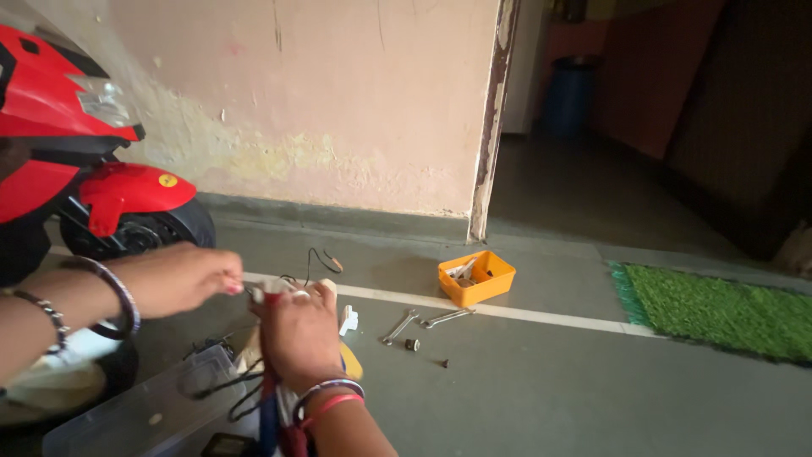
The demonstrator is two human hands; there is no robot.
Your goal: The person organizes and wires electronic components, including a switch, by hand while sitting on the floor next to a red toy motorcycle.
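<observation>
My left hand (182, 278) reaches in from the left with its fingertips pinched on a small white piece at the end of a wire bundle (275, 292). My right hand (298, 337) is closed around the same bundle of red, blue and black wires, which hangs down past my wrist. A thin black wire (317, 258) loops up above the hands. Both wrists wear bangles. A clear plastic cover (148, 406) lies on the floor under the hands.
A red scooter with its front wheel (139, 228) stands at the left by the pink wall. On the grey floor lie an orange tray (476, 278) of small parts, two spanners (423, 322), a nut and a screw. Green artificial turf (719, 309) is at the right; a dark doorway lies behind.
</observation>
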